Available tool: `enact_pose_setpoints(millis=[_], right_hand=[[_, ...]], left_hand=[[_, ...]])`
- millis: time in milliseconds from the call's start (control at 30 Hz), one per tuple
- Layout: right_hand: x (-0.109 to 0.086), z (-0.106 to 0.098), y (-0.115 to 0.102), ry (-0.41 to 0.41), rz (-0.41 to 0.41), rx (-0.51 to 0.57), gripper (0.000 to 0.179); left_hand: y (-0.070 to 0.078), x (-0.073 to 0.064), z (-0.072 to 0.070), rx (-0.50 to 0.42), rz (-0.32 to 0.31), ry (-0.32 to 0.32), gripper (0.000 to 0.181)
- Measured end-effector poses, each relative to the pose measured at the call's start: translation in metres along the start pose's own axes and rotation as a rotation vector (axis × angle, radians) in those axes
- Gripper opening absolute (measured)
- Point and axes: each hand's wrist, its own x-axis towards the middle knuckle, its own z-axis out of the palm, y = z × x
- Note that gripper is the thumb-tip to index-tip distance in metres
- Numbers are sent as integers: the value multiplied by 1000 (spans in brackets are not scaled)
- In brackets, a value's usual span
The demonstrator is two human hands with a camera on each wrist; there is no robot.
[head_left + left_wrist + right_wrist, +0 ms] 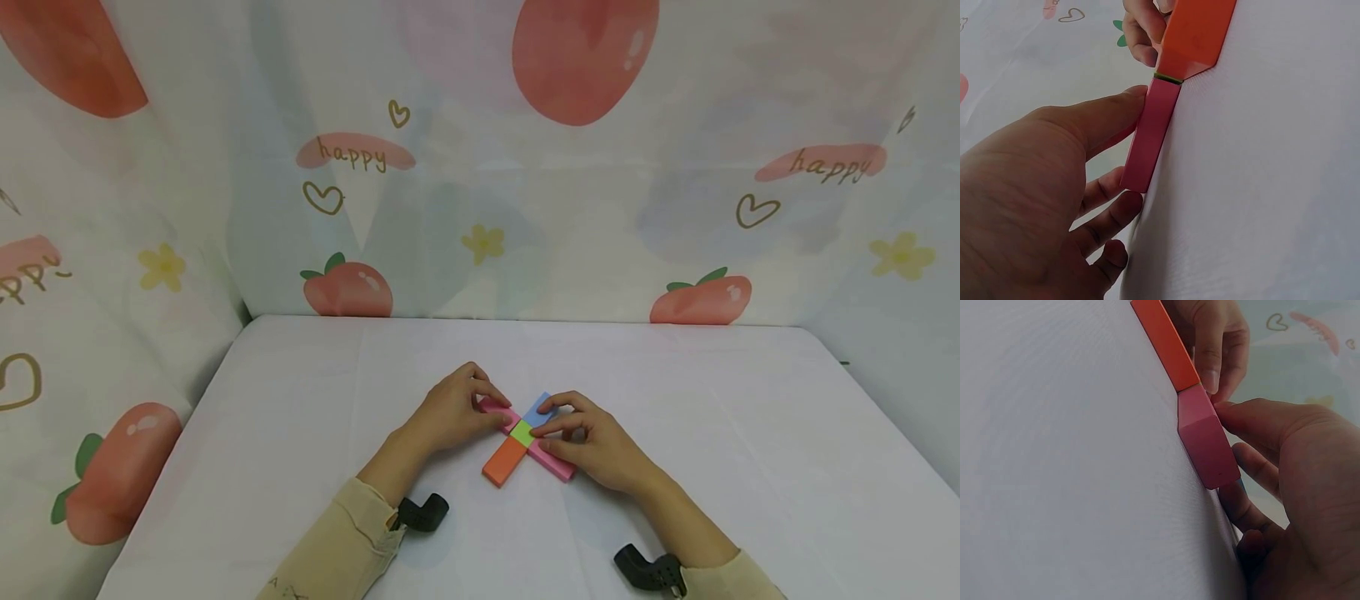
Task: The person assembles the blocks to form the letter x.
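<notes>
Flat blocks lie in a cross on the white table: a green square (522, 432) in the middle, an orange block (504, 462) at near left, a blue block (537, 412) at far right, and a pink block on each of the other two arms. My left hand (453, 411) pinches the far-left pink block (1152, 134) between thumb and fingers, its inner end against the green square. With bent, spread fingers, my right hand (592, 442) reaches over the blue block and the green edge. Its thumb rests at the near-right pink block (1207, 440); other fingertips are partly hidden behind that block.
The white-covered table (675, 375) runs back to a patterned cloth backdrop (570, 217). More of the printed cloth (97, 350) hangs on the left side. Black wrist devices (424, 512) stick out by both sleeves, low over the table.
</notes>
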Motion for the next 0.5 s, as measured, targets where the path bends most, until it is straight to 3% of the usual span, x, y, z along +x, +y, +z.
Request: enact_pose_setpoints(millis=[500], right_hand=[[-1, 0, 0, 2, 0, -1, 15]], left_hand=[[1, -1, -1, -11, -5, -3, 20]])
